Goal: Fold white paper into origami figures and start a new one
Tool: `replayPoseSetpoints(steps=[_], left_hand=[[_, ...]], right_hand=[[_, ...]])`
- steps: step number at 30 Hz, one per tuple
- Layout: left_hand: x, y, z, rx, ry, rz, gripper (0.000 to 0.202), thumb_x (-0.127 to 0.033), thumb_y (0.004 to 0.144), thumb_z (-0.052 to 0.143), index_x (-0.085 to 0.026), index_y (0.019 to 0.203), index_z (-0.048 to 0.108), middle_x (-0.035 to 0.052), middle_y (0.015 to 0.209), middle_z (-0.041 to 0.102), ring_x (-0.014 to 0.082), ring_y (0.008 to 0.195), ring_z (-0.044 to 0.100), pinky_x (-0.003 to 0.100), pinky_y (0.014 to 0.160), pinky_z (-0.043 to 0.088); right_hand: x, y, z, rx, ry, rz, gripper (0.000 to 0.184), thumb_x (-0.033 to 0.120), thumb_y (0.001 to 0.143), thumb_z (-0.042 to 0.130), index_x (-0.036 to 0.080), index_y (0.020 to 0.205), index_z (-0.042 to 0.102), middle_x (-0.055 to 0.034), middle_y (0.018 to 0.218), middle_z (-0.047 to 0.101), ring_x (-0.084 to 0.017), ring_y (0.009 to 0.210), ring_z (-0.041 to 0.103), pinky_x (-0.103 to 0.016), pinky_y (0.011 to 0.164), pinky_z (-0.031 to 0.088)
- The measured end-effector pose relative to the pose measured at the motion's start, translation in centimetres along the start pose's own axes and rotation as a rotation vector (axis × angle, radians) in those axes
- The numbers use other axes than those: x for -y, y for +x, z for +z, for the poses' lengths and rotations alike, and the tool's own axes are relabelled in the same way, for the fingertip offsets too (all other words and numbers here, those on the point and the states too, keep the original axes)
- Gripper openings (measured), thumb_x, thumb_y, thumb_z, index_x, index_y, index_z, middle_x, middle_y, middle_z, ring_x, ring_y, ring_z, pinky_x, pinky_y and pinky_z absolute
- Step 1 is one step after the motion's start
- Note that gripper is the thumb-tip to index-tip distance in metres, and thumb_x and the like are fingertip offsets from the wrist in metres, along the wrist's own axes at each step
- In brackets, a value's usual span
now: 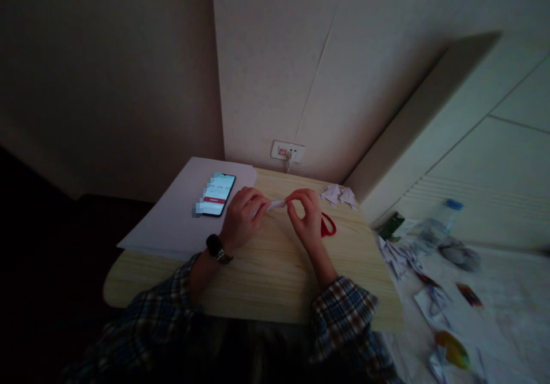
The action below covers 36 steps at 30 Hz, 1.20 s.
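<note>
A small folded piece of white paper (277,204) is stretched between my two hands, raised over the wooden table (266,281). My left hand (243,218), with a dark watch at the wrist, pinches its left end. At the right end, the thumb and forefinger of my right hand (306,215) are closed on it. Red-handled scissors (329,224) lie just beyond my right hand, which hides most of them. To the left, a lit phone (219,195) rests on a stack of white paper sheets (172,218).
Several folded paper shapes (338,195) sit at the table's back right corner. Behind the table is a wall socket (287,151) with a plug in it. On the right, a pale surface holds a clear bottle (444,218), more folded papers (397,258) and other clutter.
</note>
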<state>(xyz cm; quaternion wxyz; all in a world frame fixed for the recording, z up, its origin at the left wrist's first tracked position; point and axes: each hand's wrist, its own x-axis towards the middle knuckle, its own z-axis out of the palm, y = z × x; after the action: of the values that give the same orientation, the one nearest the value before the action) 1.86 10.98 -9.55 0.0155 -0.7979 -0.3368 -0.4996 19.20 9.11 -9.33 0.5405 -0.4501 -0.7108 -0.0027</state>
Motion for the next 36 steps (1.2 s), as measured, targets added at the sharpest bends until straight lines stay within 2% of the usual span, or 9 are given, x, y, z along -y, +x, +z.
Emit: replayPoseSetpoints(steps=[9, 16, 26, 36], left_hand=[[-0.2, -0.1, 0.0, 0.037, 0.055, 0.078, 0.012, -0.018, 0.087, 0.052, -0.017, 0.082, 0.062, 0.0052, 0.080, 0.059, 0.0195, 0.079, 0.053, 0.034, 0.073, 0.046], [-0.5, 0.0, -0.1, 0.001, 0.031, 0.092, 0.008, -0.012, 0.083, 0.054, -0.018, 0.085, 0.060, 0.0049, 0.083, 0.059, 0.0191, 0.081, 0.054, 0.033, 0.074, 0.047], [-0.5, 0.2, -0.1, 0.021, 0.033, 0.076, 0.007, -0.011, 0.079, 0.056, -0.018, 0.081, 0.057, 0.0041, 0.081, 0.059, 0.0199, 0.081, 0.055, 0.034, 0.075, 0.047], [1.3, 0.8, -1.1, -0.056, 0.122, 0.075, 0.006, -0.014, 0.083, 0.056, -0.019, 0.078, 0.057, 0.0028, 0.079, 0.059, 0.0192, 0.080, 0.054, 0.034, 0.074, 0.044]], right_hand=[[0.9, -0.8, 1.2, 0.109, -0.006, -0.041, 0.003, 0.019, 0.085, 0.055, 0.021, 0.086, 0.057, -0.0042, 0.088, 0.057, -0.020, 0.087, 0.053, -0.035, 0.078, 0.044], [1.2, -0.9, 1.3, 0.103, -0.004, -0.055, 0.003, 0.017, 0.084, 0.056, 0.020, 0.084, 0.056, -0.0044, 0.087, 0.057, -0.019, 0.086, 0.052, -0.033, 0.077, 0.044], [1.6, -0.8, 1.2, 0.085, -0.011, -0.082, 0.006, 0.017, 0.085, 0.055, 0.021, 0.080, 0.056, -0.0041, 0.084, 0.057, -0.019, 0.082, 0.052, -0.033, 0.074, 0.043], [0.8, -0.3, -0.2, 0.037, -0.074, -0.095, 0.009, 0.015, 0.086, 0.052, 0.021, 0.082, 0.058, -0.0047, 0.085, 0.058, -0.020, 0.085, 0.052, -0.034, 0.076, 0.042]])
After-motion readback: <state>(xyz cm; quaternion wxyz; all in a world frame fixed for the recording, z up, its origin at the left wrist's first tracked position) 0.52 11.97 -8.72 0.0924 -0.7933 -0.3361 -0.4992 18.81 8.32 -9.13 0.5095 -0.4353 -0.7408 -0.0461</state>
